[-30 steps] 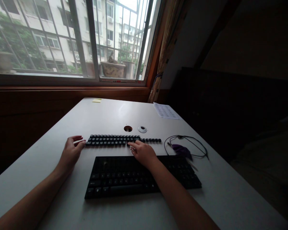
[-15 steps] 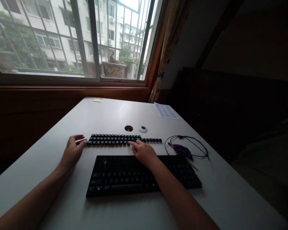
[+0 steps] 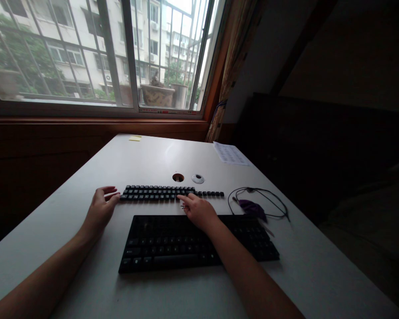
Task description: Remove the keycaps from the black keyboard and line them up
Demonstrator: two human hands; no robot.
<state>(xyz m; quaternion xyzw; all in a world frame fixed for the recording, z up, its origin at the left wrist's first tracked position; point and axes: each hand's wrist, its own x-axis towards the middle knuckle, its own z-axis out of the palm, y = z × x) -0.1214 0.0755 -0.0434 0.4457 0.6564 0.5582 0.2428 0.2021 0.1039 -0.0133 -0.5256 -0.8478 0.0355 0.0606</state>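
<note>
Rows of loose black keycaps (image 3: 153, 192) are lined up on the white table. At the left end of these rows is my left hand (image 3: 103, 204), its fingers apart and the fingertips against the end keycap. My right hand (image 3: 199, 212) reaches over the keyboard, index finger stretched onto the front row of keycaps. Its other fingers are curled, and a thin small thing (image 3: 183, 207) shows beneath them, too small to name. Between my forearms lies a black keyboard (image 3: 176, 260); keycaps show on its front rows, while its back part is dark and partly hidden by my right arm.
A coiled black cable (image 3: 279, 199) and a purple cloth-like piece (image 3: 252, 208) lie on the right. Behind the keycaps are a round table hole (image 3: 178, 177) and a white ring-shaped cover (image 3: 197, 178). Printed paper (image 3: 231, 153) and a yellow note (image 3: 134, 138) lie farther back.
</note>
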